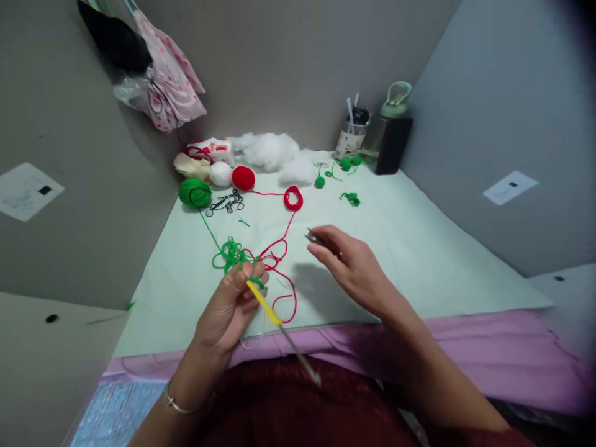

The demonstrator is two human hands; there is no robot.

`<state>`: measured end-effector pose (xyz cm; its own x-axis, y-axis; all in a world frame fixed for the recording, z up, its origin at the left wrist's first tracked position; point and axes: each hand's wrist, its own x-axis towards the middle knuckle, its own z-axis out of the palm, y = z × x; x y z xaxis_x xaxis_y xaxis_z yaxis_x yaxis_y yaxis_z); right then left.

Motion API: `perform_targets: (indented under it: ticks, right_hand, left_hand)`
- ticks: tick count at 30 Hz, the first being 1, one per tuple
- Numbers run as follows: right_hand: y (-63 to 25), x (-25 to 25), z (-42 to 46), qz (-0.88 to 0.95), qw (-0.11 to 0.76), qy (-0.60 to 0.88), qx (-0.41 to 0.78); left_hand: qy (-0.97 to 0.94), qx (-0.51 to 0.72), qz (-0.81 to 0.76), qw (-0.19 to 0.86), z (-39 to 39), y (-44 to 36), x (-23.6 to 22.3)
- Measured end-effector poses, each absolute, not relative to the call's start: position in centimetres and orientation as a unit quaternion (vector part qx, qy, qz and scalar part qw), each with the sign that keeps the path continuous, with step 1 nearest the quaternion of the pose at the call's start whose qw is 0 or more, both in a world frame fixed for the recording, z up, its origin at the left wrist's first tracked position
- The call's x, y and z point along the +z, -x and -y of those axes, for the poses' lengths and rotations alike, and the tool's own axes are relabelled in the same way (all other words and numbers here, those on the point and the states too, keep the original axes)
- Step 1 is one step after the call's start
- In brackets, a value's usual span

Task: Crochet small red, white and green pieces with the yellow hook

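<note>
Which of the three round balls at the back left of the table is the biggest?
The green ball, closest to the front; the white ball and the red ball are both clearly smaller.

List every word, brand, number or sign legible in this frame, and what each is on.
No text can be read.
Left wall card: faint marks, too small.
Right wall card: faint marks, too blurred.
Red-and-white packet: print, illegible.
Patterned cup: cannot tell whether it bears lettering.

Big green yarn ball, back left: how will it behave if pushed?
Green yarn ball likely rolls, given its round shape. Probably soft and light, being wound yarn. Its strand runs to the green tangle by the left hand, so it may tug or unwind.
</note>
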<state>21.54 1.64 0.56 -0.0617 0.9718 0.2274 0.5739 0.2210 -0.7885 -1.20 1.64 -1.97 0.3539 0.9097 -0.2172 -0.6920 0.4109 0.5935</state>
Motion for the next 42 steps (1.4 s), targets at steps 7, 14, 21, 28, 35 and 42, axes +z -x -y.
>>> perform_targets:
  ticks: [7, 14, 21, 28, 35, 42]
  right_hand:
    - [-20.1, -2.0, -0.7, 0.771, 0.433, 0.410, 0.224]
    - [-17.3, -1.5, 1.0, 0.731, 0.527, 0.357, 0.245]
    - [-17.1, -2.1, 1.4, 0.628, 0.611, 0.393, 0.280]
    - [-16.9, -2.1, 1.2, 0.590, 0.654, 0.378, 0.287]
    - [-17.7, -1.6, 1.5, 0.644, 0.620, 0.372, 0.251]
    - [-17.7, -1.5, 1.2, 0.617, 0.626, 0.351, 0.323]
  left_hand:
    - [-0.163, 0.512, -0.333, 0.775, -1.2, -0.4, -1.6]
    - [-0.204, 0.522, -0.349, 0.751, -0.7, -1.8, -1.5]
    - [-0.312, 0.523, -0.347, 0.713, 0.1, -1.6, -1.1]
    - [-0.329, 0.508, -0.350, 0.715, 0.6, -1.3, 0.0]
    - [-0.354, 0.498, -0.335, 0.717, 0.1, -1.1, 0.8]
    - [-0.370, 0.448, -0.317, 0.749, 0.0, -1.0, 0.5]
